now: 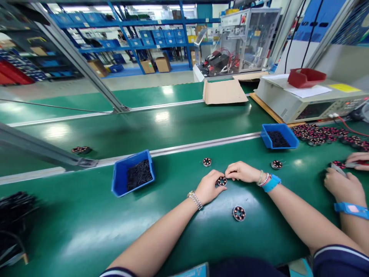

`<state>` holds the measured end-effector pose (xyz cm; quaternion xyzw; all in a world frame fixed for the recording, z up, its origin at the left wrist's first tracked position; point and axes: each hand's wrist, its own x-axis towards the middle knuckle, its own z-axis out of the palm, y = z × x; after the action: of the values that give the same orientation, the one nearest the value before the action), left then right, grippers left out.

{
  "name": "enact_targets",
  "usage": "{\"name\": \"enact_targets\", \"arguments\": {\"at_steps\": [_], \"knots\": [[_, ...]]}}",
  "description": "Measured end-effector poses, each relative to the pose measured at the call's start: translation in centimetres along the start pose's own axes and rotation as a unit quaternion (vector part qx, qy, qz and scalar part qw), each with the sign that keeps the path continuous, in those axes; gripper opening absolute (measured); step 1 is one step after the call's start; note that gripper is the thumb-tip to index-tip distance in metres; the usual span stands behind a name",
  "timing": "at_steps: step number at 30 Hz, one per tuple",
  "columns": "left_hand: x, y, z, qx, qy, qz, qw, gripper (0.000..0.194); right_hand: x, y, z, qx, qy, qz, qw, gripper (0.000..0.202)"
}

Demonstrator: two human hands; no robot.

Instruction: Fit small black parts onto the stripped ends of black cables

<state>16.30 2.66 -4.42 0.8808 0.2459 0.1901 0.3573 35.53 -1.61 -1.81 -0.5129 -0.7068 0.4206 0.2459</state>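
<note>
Near the middle of the green table, my left hand (pixel 210 187), with a metal watch at the wrist, grips a small round coil part (pixel 221 181) between thumb and fingers. At the right edge of that part is my right hand (pixel 241 171), wearing bracelets and a blue band; its fingertips are pinched together, and what they hold is too small to make out. Another coil part (pixel 206 162) lies just beyond my hands, one (pixel 239 213) lies nearer to me, and one (pixel 276 164) sits to the right of my right wrist.
Blue bins of black pieces stand left (pixel 133 174) and right (pixel 279 136). A coil pile (pixel 319 134) lies at right, before an instrument (pixel 308 98). A co-worker's hands (pixel 344 184) work at the right edge. A metal post (pixel 83 61) rises at left; black cables (pixel 15 215) lie lower left.
</note>
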Motion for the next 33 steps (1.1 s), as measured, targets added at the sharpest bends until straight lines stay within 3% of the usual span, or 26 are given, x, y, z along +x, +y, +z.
{"name": "enact_targets", "arguments": {"at_steps": [3, 10, 17, 33], "knots": [[-0.1, 0.0, -0.2, -0.007, -0.001, -0.001, 1.0, 0.034, 0.1, 0.5, 0.1, 0.128, 0.011, 0.081, 0.988, 0.024], [-0.2, -0.1, -0.2, -0.008, 0.0, 0.0, 1.0, 0.033, -0.7, 0.6, 2.2, 0.331, 0.191, 0.153, 0.912, 0.025], [-0.2, -0.2, -0.1, 0.002, 0.003, 0.007, 1.0, 0.036, -0.5, -0.6, 3.1, 0.241, 0.274, 0.147, 0.919, 0.024], [-0.2, -0.3, -0.1, 0.004, 0.004, 0.013, 1.0, 0.034, -0.4, -0.3, 3.2, 0.19, 0.252, 0.145, 0.938, 0.023]]}}
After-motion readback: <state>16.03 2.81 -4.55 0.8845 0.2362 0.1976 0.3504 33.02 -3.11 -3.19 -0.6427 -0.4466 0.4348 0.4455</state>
